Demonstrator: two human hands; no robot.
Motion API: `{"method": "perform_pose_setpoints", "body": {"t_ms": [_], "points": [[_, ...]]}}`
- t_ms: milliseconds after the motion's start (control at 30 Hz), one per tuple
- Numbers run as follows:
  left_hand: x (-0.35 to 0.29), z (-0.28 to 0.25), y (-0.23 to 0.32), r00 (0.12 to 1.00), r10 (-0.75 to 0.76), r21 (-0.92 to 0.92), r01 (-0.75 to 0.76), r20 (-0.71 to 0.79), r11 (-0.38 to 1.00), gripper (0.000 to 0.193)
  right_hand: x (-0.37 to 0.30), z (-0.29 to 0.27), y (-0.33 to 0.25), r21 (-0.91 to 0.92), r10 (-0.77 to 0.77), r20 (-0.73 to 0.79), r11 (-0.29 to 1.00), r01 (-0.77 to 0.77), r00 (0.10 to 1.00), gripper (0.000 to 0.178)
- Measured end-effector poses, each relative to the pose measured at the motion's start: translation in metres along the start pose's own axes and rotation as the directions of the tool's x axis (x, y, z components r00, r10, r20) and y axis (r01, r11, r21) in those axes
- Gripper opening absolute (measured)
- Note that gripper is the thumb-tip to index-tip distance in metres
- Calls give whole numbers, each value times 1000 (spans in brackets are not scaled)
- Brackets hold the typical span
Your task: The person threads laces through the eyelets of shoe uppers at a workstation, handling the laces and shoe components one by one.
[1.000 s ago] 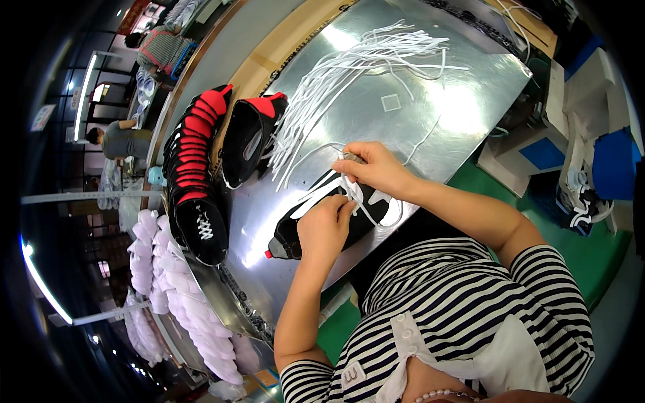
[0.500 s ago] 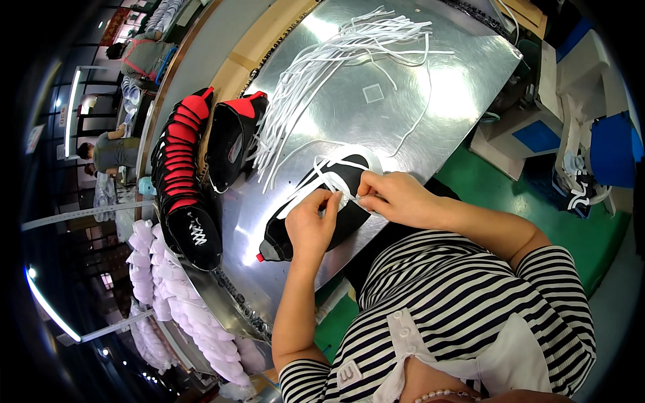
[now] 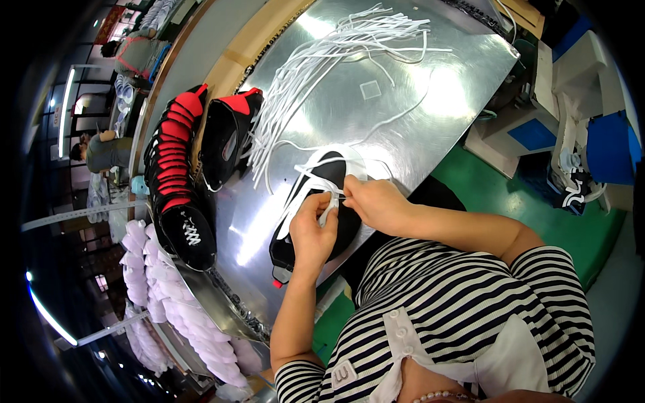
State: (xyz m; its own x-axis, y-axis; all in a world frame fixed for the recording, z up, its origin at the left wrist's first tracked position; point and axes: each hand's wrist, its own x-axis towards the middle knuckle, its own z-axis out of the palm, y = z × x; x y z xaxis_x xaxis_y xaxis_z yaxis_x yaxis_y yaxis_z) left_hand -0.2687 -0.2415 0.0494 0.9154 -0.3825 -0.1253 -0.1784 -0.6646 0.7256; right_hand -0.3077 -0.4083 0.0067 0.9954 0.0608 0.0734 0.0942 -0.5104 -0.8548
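Note:
A black shoe upper (image 3: 348, 232) with white eyelet strips and a red heel tab lies on the metal table before me. My left hand (image 3: 313, 228) is closed, thumb and fingers pinching the white edge of its lace opening. Close beside it, my right hand (image 3: 377, 203) is closed in a pinch on a white shoelace (image 3: 396, 119) at the eyelets. This lace runs over the toe and loops away across the table. What lies right between the fingertips is partly hidden.
A bundle of white laces (image 3: 316, 64) spreads over the far part of the metal table (image 3: 430, 134). A black upper with a red collar (image 3: 232, 131) and a stack of nested red-and-black uppers (image 3: 178, 161) stand left. White wrapped pieces (image 3: 181, 295) hang beyond the table's left edge.
Both hands have shifted slightly left, still close together at the eyelets. The shoe's heel has swung right and toward me. The loose lace on the table has changed its curve, drawn nearer the toe.

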Motion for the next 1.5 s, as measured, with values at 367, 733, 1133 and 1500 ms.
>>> {"method": "perform_pose_setpoints", "body": {"t_ms": [367,733,1133,1500], "points": [[-20,6,-9,998,60,-21,-60,8,998,21,-3,-11,-17,-345,-193,267,896,280,944,38],[-38,-2,2,979,199,302,-178,-39,936,27,-19,-8,-11,-148,-175,103,971,189,979,18],[-70,-25,13,914,374,555,-231,-157,799,27,-22,-123,-16,455,-60,537,861,-229,842,18],[-22,-8,42,463,850,618,-599,-252,510,5,-27,-153,-72,603,-311,-5,757,251,950,25]]}}
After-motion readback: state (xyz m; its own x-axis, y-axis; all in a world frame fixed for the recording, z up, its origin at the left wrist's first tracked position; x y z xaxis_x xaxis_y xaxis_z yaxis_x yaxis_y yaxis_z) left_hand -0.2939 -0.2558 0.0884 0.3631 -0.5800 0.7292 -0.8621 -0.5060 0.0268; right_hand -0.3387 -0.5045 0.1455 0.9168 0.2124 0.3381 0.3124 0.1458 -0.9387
